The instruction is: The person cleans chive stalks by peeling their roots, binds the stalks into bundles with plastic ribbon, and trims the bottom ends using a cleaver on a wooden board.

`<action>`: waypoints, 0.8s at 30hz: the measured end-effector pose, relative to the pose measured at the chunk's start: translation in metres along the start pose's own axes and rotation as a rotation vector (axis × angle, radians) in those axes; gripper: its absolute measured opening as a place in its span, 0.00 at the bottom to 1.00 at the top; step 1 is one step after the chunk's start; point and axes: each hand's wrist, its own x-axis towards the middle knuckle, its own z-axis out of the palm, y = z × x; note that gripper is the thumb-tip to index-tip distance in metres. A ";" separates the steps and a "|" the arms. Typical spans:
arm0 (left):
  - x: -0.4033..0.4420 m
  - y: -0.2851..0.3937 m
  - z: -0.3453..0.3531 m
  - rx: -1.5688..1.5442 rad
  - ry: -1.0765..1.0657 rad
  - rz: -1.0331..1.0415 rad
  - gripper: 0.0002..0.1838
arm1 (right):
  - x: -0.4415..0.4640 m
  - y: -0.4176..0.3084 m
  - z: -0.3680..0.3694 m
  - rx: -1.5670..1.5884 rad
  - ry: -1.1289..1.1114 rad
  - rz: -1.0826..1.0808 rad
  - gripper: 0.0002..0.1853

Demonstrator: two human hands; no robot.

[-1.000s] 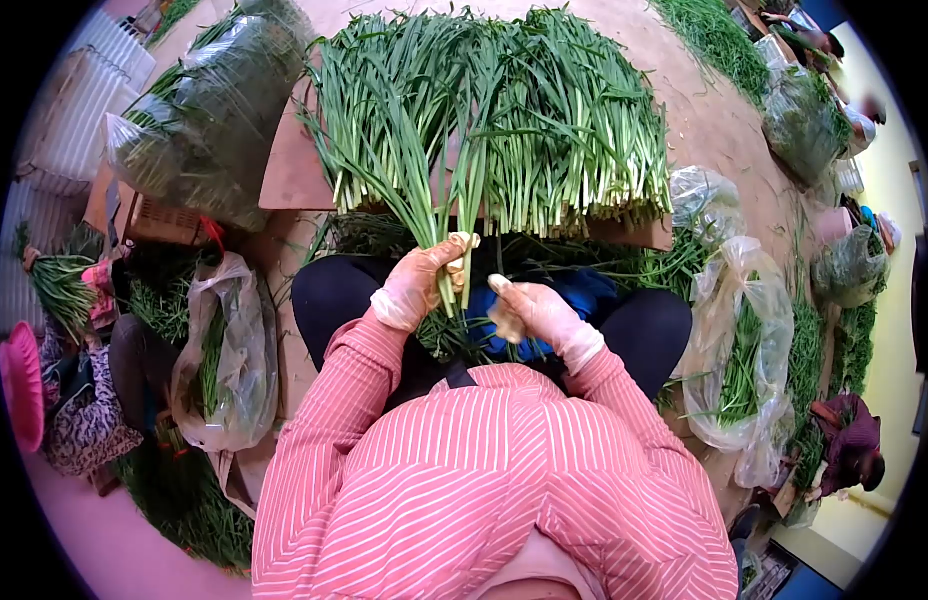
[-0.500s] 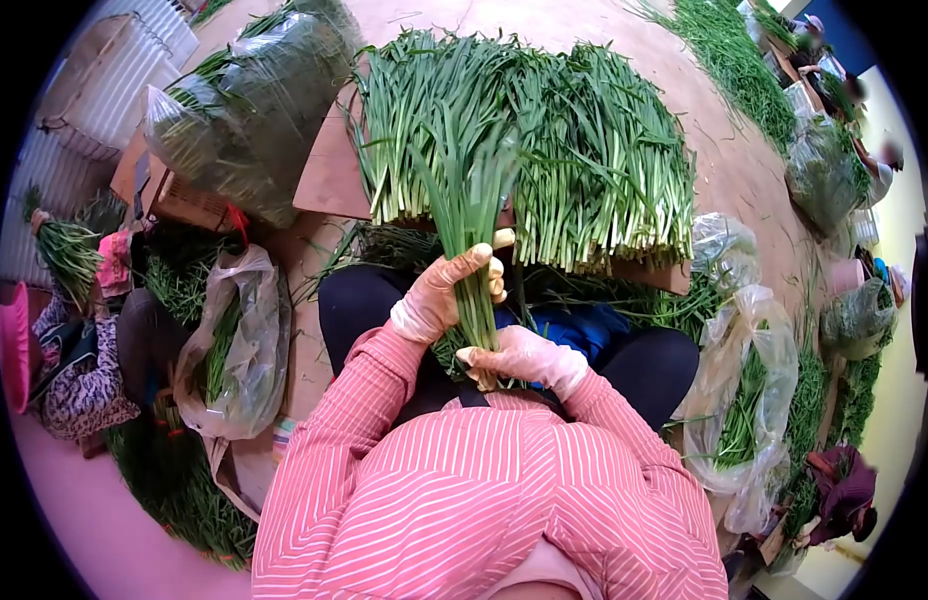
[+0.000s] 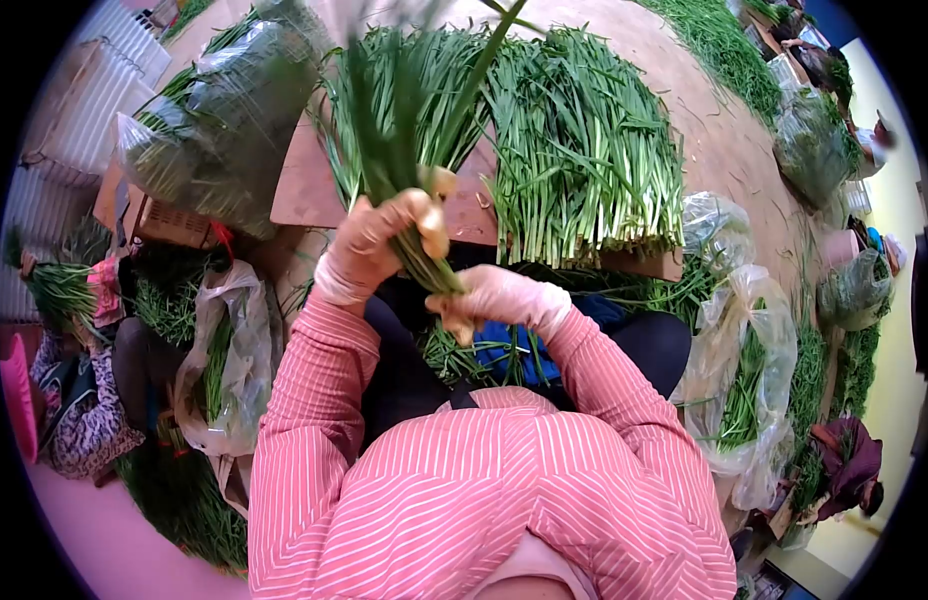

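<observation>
The bunch of green stalks (image 3: 409, 235) was in the air, between the person's body and the board (image 3: 309, 190), and its upper part passed over the near edge of this board. Its long axis ran away from the body, with a lean toward the left side. The leafy tips pointed away and were blurred, while the pale lower ends pointed back to the body and a little to the right. A few leaves separated from the others and slanted to the right.

The left hand (image 3: 369, 245) had its fingers curled around the middle-lower part of the stalks, and it was grasping them. The right hand (image 3: 499, 300) was lower, with its fingers bent at the lower ends and touching them; how firmly they pressed, I could not tell.

On the board lay a thick pile of stalks (image 3: 589, 150), with the leaves away from the person and the pale ends near. A blue cloth-like thing (image 3: 519, 350) was below the right hand, between the legs. A clear plastic bag (image 3: 774, 350) with greens inside stood beside the right knee.
</observation>
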 end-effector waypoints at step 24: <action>0.090 -0.019 -0.024 0.414 0.193 0.227 0.11 | 0.031 0.004 -0.064 -0.832 0.851 -0.561 0.29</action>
